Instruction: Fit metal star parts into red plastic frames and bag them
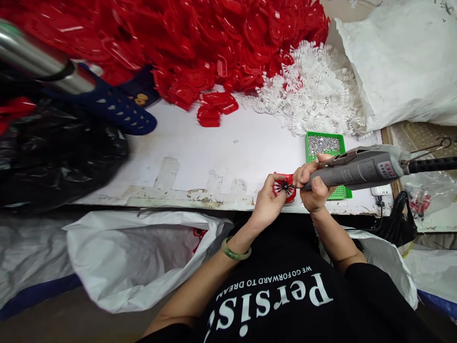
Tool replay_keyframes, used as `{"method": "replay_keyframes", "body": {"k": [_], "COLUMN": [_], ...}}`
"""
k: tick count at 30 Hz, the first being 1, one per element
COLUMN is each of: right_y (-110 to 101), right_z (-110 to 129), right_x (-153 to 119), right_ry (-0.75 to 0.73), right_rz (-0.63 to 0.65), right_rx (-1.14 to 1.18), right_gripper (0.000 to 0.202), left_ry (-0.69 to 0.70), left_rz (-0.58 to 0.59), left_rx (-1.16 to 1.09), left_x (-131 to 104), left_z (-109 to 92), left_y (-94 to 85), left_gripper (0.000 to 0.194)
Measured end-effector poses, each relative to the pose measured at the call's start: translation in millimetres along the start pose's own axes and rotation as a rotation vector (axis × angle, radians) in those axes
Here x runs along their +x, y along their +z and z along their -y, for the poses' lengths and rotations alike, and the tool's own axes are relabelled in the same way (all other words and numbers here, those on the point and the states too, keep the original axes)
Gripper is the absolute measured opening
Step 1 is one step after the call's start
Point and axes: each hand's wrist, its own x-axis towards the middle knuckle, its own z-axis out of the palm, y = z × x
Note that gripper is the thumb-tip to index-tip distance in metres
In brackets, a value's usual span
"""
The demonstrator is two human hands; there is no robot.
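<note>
Near the front edge of the white table, my left hand is closed on a red plastic part, its fingers pressing at the part's left side. A black spoked piece lies over the red part. In my right hand is a grey electric screwdriver, held nearly level with its tip pointing left at the black piece's centre. Whether the tip touches a screw there is too small to tell. Behind my right hand stands a green tray with many small silver screws, partly covered by the screwdriver.
Red plastic parts are heaped along the back, beside a pile of white spoked pieces. A white sack stands back right. At left are a black bag and a metal pole. An open white bag hangs below the table edge.
</note>
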Motion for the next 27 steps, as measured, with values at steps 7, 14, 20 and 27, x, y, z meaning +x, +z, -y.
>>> {"method": "replay_keyframes", "body": {"k": [7, 14, 20, 27], "right_y": [-2.7, -10.7, -18.0, -11.2], "right_z": [-3.4, -2.0, 1.7, 17.5], "right_x": [-3.6, 1.1, 7.0, 24.8], "right_ry": [0.012, 0.044, 0.134, 0.072], "right_rz": [0.026, 0.275, 0.583, 0.391], "right_rx": [0.015, 0.109, 0.222, 0.267], "right_gripper": [0.043, 0.033, 0.026, 0.03], "left_ry": [-0.002, -0.068, -0.215, -0.27], "left_rz": [-0.004, 0.058, 0.214, 0.214], "left_rx": [-0.008, -0.002, -0.245, -0.359], "left_x": [-0.6, 0.3, -0.4, 0.9], "left_z": [-6.4, -12.4, -20.6, -14.4], "left_y": [0.8, -3.7, -6.7, -19.9], "left_gripper": [0.026, 0.029, 0.035, 0.059]}}
